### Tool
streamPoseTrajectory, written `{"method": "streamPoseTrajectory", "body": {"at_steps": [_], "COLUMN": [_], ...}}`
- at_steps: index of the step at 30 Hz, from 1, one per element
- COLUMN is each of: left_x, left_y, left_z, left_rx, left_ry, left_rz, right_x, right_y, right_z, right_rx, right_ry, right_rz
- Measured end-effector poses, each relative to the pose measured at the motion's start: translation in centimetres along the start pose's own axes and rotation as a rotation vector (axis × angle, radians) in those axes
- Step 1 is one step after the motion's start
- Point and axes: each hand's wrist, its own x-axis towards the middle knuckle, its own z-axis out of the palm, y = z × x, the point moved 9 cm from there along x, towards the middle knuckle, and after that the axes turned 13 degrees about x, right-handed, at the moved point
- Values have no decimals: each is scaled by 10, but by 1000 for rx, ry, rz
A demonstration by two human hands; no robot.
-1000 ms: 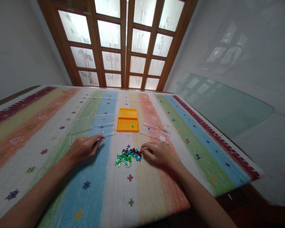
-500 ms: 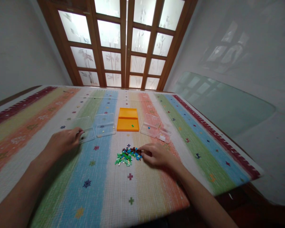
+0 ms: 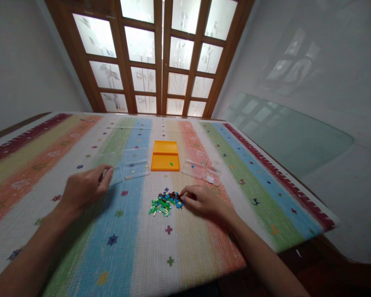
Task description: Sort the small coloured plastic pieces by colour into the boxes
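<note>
Green, blue and dark-red pcs, small & loose, form one pile (image 3: pixel 164 204) nr ctr of the striped cloth (image 3: pixel 154 255), seen in the head view, which I follow remotely. Key relation: the pile lies btwn the hands, immed. left of the right hand (image 3: pixel 204 199) and well to the right of, & slightly nearer the wearer than, the left hand (image 3: pixel 87 183); the right is thus clearly closer. Pile has no obvious long axis; dark-red pcs sit along its far edge, by the right fingertips. Right hand: thumb & forefinger narrow, tips at the pile's edge; I can't tell if a pc is pinched. Left hand: fingers curled, tips bunched at the leftmost clear box (image 3: pixel 118 176), partly hiding it; whether anything is held, I can't tell. Beyond the pile, L to R: that box, a second clear box (image 3: pixel 137 176) w/ pale bits, an open orange case (image 3: pixel 160 161) w/ one green pc (image 3: pixel 171 164), a third clear box (image 3: pixel 190 174) w/ one blue pc (image 3: pixel 192 166), & a smaller clear box (image 3: pixel 215 182) w/ something white.
</note>
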Motion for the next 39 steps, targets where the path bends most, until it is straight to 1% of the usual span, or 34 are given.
{"method": "streamPoseTrajectory", "body": {"at_steps": [1, 3, 6, 8, 9, 11, 14, 16, 19, 22, 24, 26, 28, 31, 34, 36, 39], "left_x": [-4, -19, -47, -63, -69, -77, -82, -83, -81, -73, -63, -49, -35, -16, -6, -2, 1], "left_y": [15, 54, 110, 137, 146, 156, 159, 158, 153, 145, 133, 114, 90, 51, 16, -2, -18], "left_z": [-4, -11, -23, -27, -27, -27, -28, -30, -33, -29, -24, -19, -16, -10, -5, -2, 9], "left_rx": [-105, -322, -494, -577, -592, -594, -567, -556, -531, -486, -460, -432, -390, -295, -131, -51, 20], "left_ry": [74, 170, 274, 286, 288, 298, 326, 346, 388, 393, 371, 347, 336, 273, 208, 145, 2], "left_rz": [63, 252, 494, 611, 653, 700, 748, 758, 728, 677, 630, 569, 497, 344, 172, 98, 55], "right_x": [0, 0, 1, 2, 2, 1, 0, 0, 1, 2, 3, 4, 5, 8, 11, 13, 14], "right_y": [0, -2, -7, -12, -14, -18, -21, -21, -21, -18, -15, -11, -5, 1, 2, 3, 4], "right_z": [1, 4, 13, 21, 26, 35, 42, 43, 39, 28, 18, 10, 8, 10, 16, 19, 19], "right_rx": [30, 95, 199, 267, 296, 331, 356, 371, 392, 397, 356, 277, 190, 111, 76, 56, 45], "right_ry": [9, 18, 13, -20, -47, -106, -158, -157, -121, -28, 59, 127, 164, 195, 187, 173, 167], "right_rz": [3, -5, -51, -87, -100, -114, -119, -116, -106, -83, -64, -36, 3, 31, 23, 31, 57]}}
